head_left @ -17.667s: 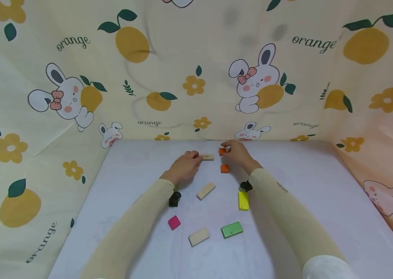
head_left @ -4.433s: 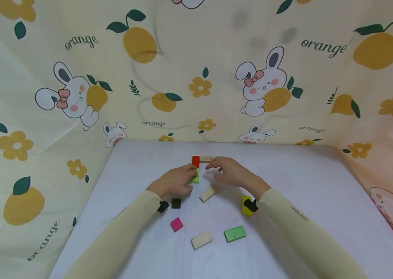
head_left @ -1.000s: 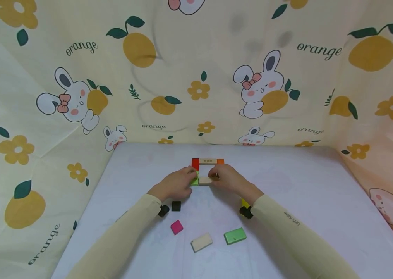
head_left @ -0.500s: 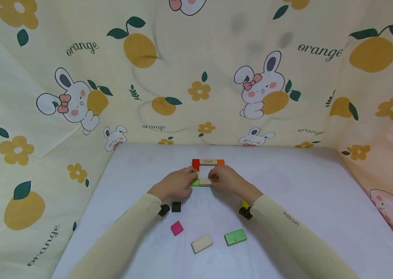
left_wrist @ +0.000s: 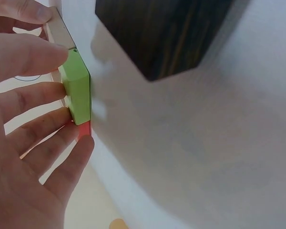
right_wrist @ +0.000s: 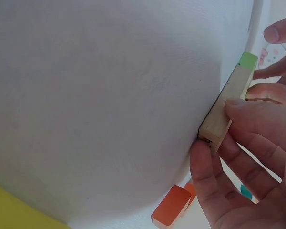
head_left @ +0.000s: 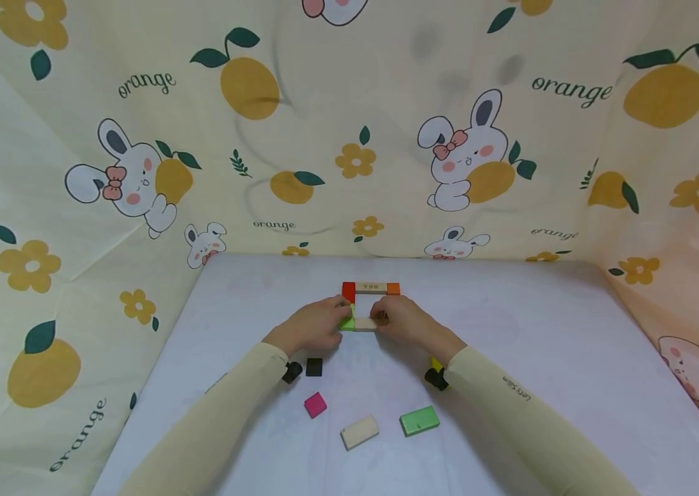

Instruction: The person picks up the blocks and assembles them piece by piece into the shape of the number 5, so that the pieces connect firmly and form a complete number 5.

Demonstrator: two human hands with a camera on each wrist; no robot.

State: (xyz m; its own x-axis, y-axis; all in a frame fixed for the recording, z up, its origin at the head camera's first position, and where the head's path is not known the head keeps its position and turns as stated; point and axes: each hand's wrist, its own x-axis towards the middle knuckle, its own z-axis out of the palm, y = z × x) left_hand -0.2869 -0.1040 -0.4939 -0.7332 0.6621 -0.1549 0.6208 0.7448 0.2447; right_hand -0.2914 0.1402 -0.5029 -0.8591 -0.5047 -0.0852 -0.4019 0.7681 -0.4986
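My left hand (head_left: pixel 312 327) holds a light green block (head_left: pixel 348 324) at its near end, thumb and fingers on it in the left wrist view. Beyond it a red block (head_left: pixel 348 291) continues the same line. My right hand (head_left: pixel 411 320) pinches a plain wooden block (head_left: pixel 366 325), with the thumb on its face and a finger at its end (right_wrist: pixel 214 131). The wooden block's other end meets the green block. Farther back, a printed wooden block (head_left: pixel 370 288) lies between the red block and an orange block (head_left: pixel 393 288). My right hand hides the frame's near right corner.
Nearer on the white table lie a black block (head_left: pixel 315 367), a pink cube (head_left: pixel 315 406), a pale wooden block (head_left: pixel 359 432) and a green block (head_left: pixel 420 421). A yellow block (head_left: pixel 436 364) is partly under the right forearm. A patterned cloth (head_left: pixel 349 138) stands behind the table.
Since 4.4 s ago, my right hand has brought the loose wooden block from mid-table back against the light green block. Earlier, the red and green blocks joined the printed one. Last second: almost still.
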